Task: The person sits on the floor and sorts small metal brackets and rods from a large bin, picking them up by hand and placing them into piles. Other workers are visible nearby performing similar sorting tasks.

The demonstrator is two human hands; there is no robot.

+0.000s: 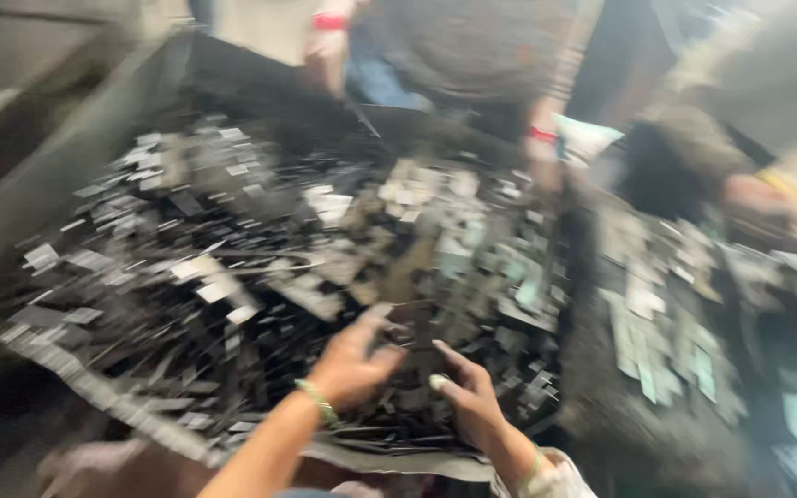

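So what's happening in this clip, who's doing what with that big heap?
A person's left hand and right hand are both dug into a large heap of small flat grey and dark scrap pieces spread on a dark sheet. The picture is heavily blurred, so what the fingers grip cannot be told. Across the heap, other people's hands reach toward it, and a second pile of paler pieces lies to the right.
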